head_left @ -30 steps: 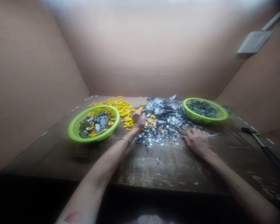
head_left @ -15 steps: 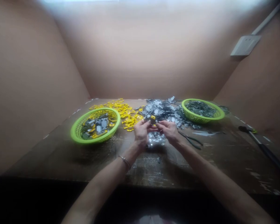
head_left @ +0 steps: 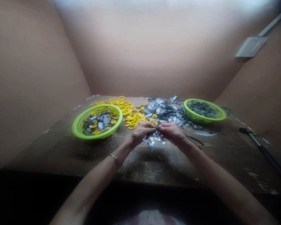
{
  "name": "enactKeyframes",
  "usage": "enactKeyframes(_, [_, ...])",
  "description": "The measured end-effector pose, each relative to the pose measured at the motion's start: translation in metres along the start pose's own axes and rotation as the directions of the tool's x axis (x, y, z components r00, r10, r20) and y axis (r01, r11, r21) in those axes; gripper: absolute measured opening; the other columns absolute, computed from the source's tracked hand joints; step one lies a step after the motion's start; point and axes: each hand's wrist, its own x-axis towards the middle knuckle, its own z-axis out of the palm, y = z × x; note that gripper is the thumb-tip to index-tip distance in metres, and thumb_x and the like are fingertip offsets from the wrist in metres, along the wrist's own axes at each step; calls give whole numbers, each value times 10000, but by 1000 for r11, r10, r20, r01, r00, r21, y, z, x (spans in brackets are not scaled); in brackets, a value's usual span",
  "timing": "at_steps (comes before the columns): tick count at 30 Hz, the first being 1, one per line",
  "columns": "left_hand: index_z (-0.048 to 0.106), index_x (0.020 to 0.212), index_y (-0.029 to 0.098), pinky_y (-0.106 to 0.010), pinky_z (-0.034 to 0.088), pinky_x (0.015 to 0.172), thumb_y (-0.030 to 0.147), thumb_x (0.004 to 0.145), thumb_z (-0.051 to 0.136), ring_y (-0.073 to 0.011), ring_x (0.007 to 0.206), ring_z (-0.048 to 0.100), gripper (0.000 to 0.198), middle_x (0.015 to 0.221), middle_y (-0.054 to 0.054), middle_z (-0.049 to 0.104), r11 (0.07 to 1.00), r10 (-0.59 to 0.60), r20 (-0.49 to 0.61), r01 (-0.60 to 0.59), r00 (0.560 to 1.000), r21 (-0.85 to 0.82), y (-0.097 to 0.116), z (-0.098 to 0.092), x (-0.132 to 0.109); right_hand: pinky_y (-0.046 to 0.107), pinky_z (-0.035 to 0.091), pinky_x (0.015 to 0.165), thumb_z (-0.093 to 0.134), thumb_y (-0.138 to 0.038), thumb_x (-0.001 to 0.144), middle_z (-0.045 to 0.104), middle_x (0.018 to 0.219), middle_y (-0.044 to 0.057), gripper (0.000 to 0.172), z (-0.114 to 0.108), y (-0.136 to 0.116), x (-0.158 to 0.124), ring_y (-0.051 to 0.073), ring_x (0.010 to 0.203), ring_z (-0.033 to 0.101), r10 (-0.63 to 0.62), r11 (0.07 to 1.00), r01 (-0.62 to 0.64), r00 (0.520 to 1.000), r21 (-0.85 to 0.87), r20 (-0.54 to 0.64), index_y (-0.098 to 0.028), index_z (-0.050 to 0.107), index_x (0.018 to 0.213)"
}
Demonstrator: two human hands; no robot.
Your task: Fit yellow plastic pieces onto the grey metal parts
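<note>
1. Fingers of your left hand [head_left: 142, 132] and right hand [head_left: 170, 132]: both sets curled and closed, tips meeting at lower centre of the frame, grasping a small metal piece [head_left: 156, 128], mostly hidden by them. Its exact form cannot be told. Left fingers [head_left: 148, 126] and right fingers [head_left: 165, 126] sit just above the scattered metal bits.
2. Tan partition walls [head_left: 37, 78]: three sides, filling the upper frame.
3. Wooden workbench [head_left: 173, 168]: worn, scuffed top across the lower middle, beneath your forearms.
4. Heap of silver-grey metal pieces [head_left: 165, 111]: centre, directly ahead of your hands.
5. Yellow plastic frames [head_left: 131, 120]: loose spread left of the heap, just beyond your left hand.
6. Lime-green basket [head_left: 78, 128]: centre left, holding silver-grey parts and yellow frames.
7. Second lime-green basket [head_left: 192, 114]: right of centre, holding dark grey pieces.
8. Long black-handled tool [head_left: 269, 156]: far right, lying diagonally on the bench edge.
9. Wall switch plate [head_left: 251, 47]: upper right.
10. Pliers [head_left: 194, 139]: dark, just beside your right hand, partly hidden.
11. Bangle [head_left: 115, 159]: thin, metal, around your left wrist.
</note>
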Motion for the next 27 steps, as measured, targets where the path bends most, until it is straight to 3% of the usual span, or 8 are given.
enactKeyframes(4, [540, 624, 98, -175, 255, 352, 246, 610, 568, -34, 364, 372, 151, 468, 16, 459, 989, 21, -59, -29, 998, -147, -4, 8, -11, 125, 262, 315, 575, -223, 662, 450, 476, -35, 160, -3, 10, 6, 20, 369, 367, 149, 938, -198, 971, 284, 188, -120, 460, 621])
enactKeyframes(8, [551, 660, 99, -175, 275, 368, 227, 603, 580, -39, 387, 395, 143, 485, 10, 478, 974, 68, -64, -80, 996, -212, 6, 12, -16, 90, 226, 280, 571, -187, 674, 408, 446, -57, 124, -3, 10, 8, 3, 344, 319, 182, 891, -282, 939, 355, 291, -117, 469, 688])
enactKeyframes(12, [548, 890, 118, -172, 260, 352, 205, 599, 585, -34, 367, 390, 306, 509, 14, 505, 960, 64, -94, -87, 994, -265, 12, 14, -16, 81, 234, 279, 564, -173, 683, 438, 476, -50, 113, 0, 9, 11, 1, 358, 333, 207, 874, -318, 928, 368, 309, -122, 478, 737])
enactKeyframes(15, [564, 880, 116, -173, 269, 356, 205, 595, 585, -35, 382, 408, 300, 574, -7, 550, 962, 46, -165, -88, 985, -258, 12, 20, -15, 83, 231, 273, 569, -176, 677, 426, 453, -62, 113, 5, 12, 14, -5, 338, 312, 225, 869, -316, 938, 381, 265, -126, 468, 675])
enactKeyframes(19, [577, 755, 114, -169, 308, 385, 200, 597, 574, -34, 402, 432, 180, 580, 0, 558, 951, 95, -320, -181, 943, -250, 10, 27, -12, 108, 256, 274, 563, -256, 678, 412, 427, -63, 170, 10, 15, 19, 8, 327, 330, 202, 904, -251, 964, 346, 172, -128, 463, 623])
enactKeyframes(23, [544, 668, 110, -157, 265, 344, 208, 577, 587, -33, 351, 405, 140, 464, 26, 498, 950, 74, -449, -199, 890, -239, 7, 18, -7, 163, 347, 327, 590, -337, 631, 485, 490, -21, 239, 2, 14, 18, 41, 376, 418, 110, 991, -108, 994, 77, -22, -112, 509, 623])
enactKeyframes(27, [504, 646, 121, -148, 211, 306, 208, 543, 610, -48, 354, 429, 171, 461, 36, 473, 954, -15, -572, -160, 820, -254, 1, -1, -3, 178, 359, 354, 621, -288, 580, 500, 491, -18, 206, -16, 12, 10, 51, 390, 425, -20, 962, -40, 977, -270, -214, -106, 551, 644])
